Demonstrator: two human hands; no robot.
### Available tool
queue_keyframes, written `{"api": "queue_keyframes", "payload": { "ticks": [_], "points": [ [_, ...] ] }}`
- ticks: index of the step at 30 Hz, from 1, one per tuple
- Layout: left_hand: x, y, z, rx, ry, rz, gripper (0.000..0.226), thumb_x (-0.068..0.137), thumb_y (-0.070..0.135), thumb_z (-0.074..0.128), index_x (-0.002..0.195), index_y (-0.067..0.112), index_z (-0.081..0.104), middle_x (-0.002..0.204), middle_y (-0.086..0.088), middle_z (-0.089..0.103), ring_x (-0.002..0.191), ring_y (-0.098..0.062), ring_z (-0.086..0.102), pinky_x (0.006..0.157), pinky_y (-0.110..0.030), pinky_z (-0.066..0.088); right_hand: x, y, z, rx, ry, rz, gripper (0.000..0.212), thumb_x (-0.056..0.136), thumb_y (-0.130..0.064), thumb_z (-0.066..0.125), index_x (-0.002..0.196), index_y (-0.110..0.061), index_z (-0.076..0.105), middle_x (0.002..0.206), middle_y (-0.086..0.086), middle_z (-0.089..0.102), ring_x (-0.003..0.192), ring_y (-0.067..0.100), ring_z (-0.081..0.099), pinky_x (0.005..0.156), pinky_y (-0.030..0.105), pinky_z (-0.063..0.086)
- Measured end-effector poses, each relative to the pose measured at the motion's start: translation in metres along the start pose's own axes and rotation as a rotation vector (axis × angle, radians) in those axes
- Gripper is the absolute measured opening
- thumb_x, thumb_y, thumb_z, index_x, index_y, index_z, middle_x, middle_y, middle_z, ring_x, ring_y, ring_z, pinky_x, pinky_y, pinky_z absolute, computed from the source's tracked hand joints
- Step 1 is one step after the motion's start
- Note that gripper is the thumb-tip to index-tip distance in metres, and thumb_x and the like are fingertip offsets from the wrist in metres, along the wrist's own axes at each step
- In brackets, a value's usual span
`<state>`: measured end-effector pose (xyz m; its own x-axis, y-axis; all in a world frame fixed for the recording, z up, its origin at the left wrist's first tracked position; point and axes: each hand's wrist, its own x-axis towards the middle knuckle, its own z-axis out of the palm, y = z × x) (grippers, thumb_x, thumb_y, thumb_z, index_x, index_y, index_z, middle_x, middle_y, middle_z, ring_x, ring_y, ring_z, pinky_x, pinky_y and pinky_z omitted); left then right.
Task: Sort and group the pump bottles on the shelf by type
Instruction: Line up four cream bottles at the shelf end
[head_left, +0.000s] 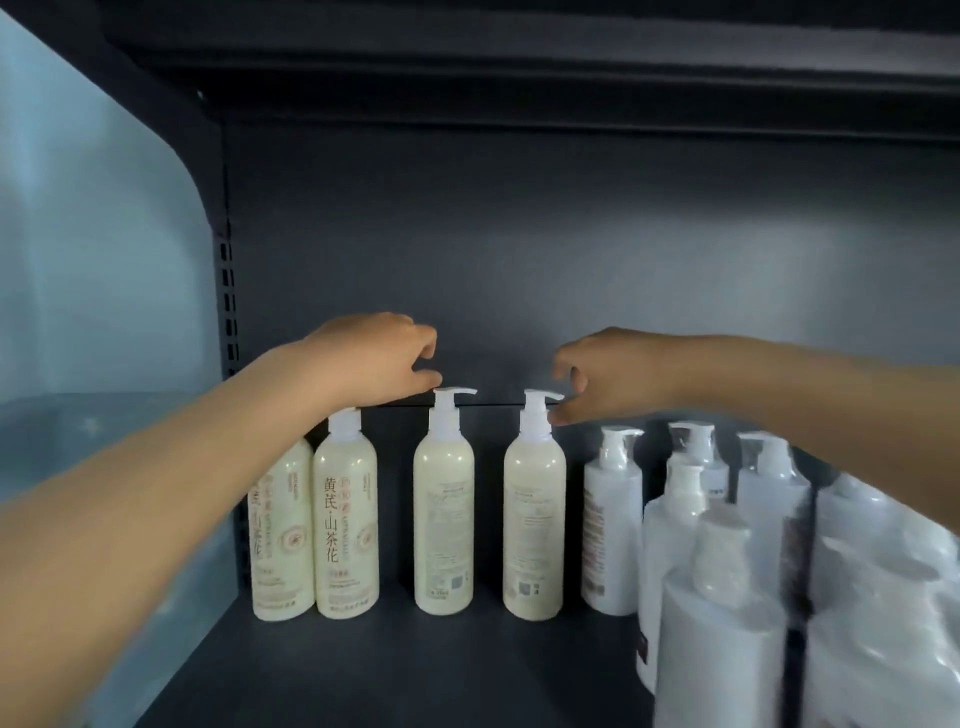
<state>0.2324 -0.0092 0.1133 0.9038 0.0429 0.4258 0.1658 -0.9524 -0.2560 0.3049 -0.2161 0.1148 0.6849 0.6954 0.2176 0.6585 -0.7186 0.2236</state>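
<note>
Several cream pump bottles stand in a row on the dark shelf (415, 675). Two at the left touch each other, labels forward (345, 525). Two more stand apart with their back labels showing, one in the middle (443, 525) and one to its right (534, 530). My left hand (374, 358) hovers just above the middle bottle's pump, fingers curled and holding nothing. My right hand (602, 374) has thumb and fingers around the pump nozzle of the right cream bottle. White shrink-wrapped pump bottles (613, 519) cluster at the right.
The shelf's dark back panel (519, 234) rises behind the bottles and an upper shelf hangs overhead. A slotted upright (227, 306) marks the left end, with a pale wall beyond. White bottles (727, 613) crowd the front right corner.
</note>
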Motion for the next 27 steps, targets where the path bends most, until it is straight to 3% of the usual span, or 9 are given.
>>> {"api": "queue_keyframes", "payload": {
  "ticks": [5,10,15,20,24,27],
  "points": [
    [0.023,-0.004,0.022,-0.047,-0.015,0.035,0.038,0.091,0.048,0.044,0.118,0.023,0.051,0.118,0.004,0.054,0.107,-0.017,0.053,0.089,-0.036,0.047,0.033,0.006,0.015,0.036,-0.024,0.002,0.050,0.086,-0.049,0.055,0.122,-0.015,0.051,0.113,0.002,0.061,0.101,0.022,0.056,0.088,0.036,0.049],
    [0.040,0.003,0.038,-0.100,-0.038,0.098,0.039,0.090,0.049,0.046,0.112,0.018,0.056,0.109,0.002,0.058,0.098,-0.017,0.055,0.082,-0.034,0.048,0.056,0.011,0.030,0.172,-0.068,-0.078,0.044,0.085,-0.047,0.059,0.119,-0.020,0.055,0.111,-0.003,0.063,0.100,0.019,0.059,0.091,0.036,0.049],
    [0.045,0.009,0.050,-0.209,-0.088,0.126,0.032,0.088,0.041,0.056,0.100,0.012,0.062,0.098,-0.003,0.062,0.090,-0.019,0.058,0.078,-0.036,0.047,0.068,0.018,0.044,0.517,-0.065,-0.142,0.029,0.082,-0.031,0.069,0.107,-0.020,0.061,0.095,-0.006,0.067,0.072,0.011,0.071,0.080,0.030,0.056],
    [0.050,0.001,0.049,-0.470,-0.141,0.081,0.015,0.080,0.034,0.069,0.085,0.021,0.065,0.082,0.007,0.068,0.071,-0.010,0.064,0.063,-0.021,0.046,0.073,0.023,0.050,0.748,-0.068,-0.145,0.016,0.078,-0.016,0.073,0.090,-0.017,0.062,0.090,0.001,0.070,0.063,0.011,0.071,0.067,0.023,0.059],
    [0.050,-0.008,0.047,-0.574,-0.175,0.067,0.010,0.077,0.026,0.074,0.082,0.020,0.068,0.082,0.004,0.072,0.064,-0.006,0.064,0.059,-0.011,0.047,0.079,0.011,0.049,0.767,-0.047,-0.146,0.019,0.079,-0.016,0.073,0.095,-0.012,0.063,0.092,0.004,0.070,0.064,0.012,0.071,0.067,0.023,0.059],
    [0.049,-0.016,0.046,-0.579,-0.189,0.057,0.009,0.076,0.024,0.075,0.077,0.020,0.066,0.071,0.007,0.069,0.052,0.001,0.062,0.051,-0.006,0.045,0.083,-0.002,0.049,0.772,-0.023,-0.162,0.023,0.080,-0.015,0.072,0.099,-0.007,0.063,0.092,0.004,0.069,0.062,0.010,0.070,0.066,0.022,0.059]
  ]
}}
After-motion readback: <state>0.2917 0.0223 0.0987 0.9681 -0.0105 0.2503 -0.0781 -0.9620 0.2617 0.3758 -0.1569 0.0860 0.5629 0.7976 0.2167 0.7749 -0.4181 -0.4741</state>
